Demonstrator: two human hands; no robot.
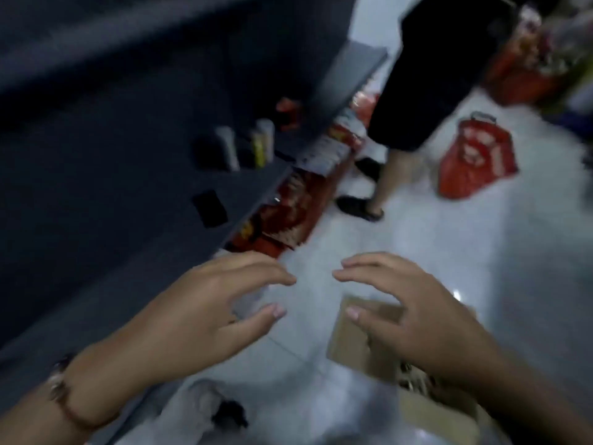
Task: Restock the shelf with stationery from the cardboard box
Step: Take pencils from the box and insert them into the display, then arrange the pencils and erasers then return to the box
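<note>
Left hand [205, 303] and right hand [417, 309] apart, fingers spread, holding nothing. Cardboard box [365, 342] on floor at five o'clock, under right hand. Shelf [250, 184] at ten o'clock. Blurred view; risk of fumbled grab, spilled stationery.
</note>
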